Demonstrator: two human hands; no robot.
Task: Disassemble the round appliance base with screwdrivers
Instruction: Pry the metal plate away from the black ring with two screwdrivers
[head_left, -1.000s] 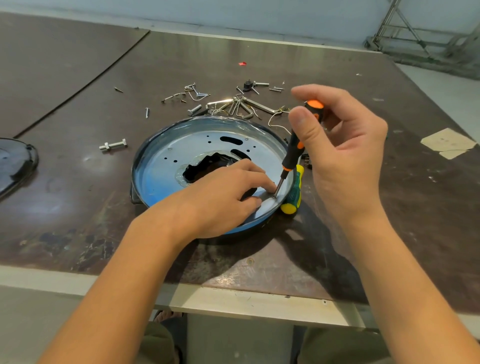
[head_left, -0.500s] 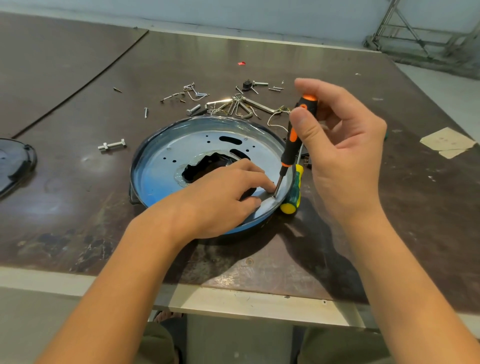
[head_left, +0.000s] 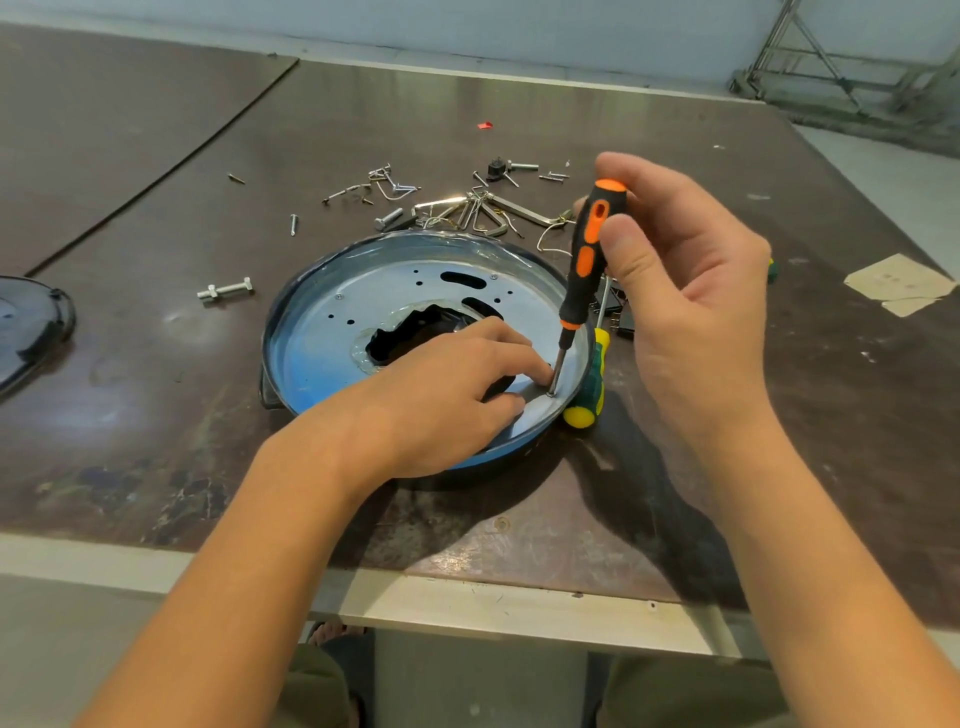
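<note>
Wide, dark brown worktop (head_left: 156, 364), scuffed and faintly glossy, with a pale near edge. At its middle sits the round appliance base (head_left: 322, 332): shallow dish shape, dark rim, bluish sheet-metal plate pierced with small holes and slots, ragged black opening at the centre.

Left hand (head_left: 441, 395) reaches in from the near side and rests palm-down on the near right part of the plate, fingers curled, tips just beside the driver's tip; cannot tell whether they pinch anything.

Right hand (head_left: 691, 291) hangs raised above the base's right edge, thumb and fingers pinching the upper handle of the orange-and-black screwdriver (head_left: 587, 260). Stands nearly upright, top leaning slightly right, thin metal shaft planted on the plate close to the rim.

Just right of the rim, flat on the worktop, lies a green-and-yellow screwdriver (head_left: 589, 395), partly hidden.

Beyond the base, a scatter of loose screws and bent wire clips (head_left: 467, 208); to the left, a single silver bolt (head_left: 226, 289).
</note>
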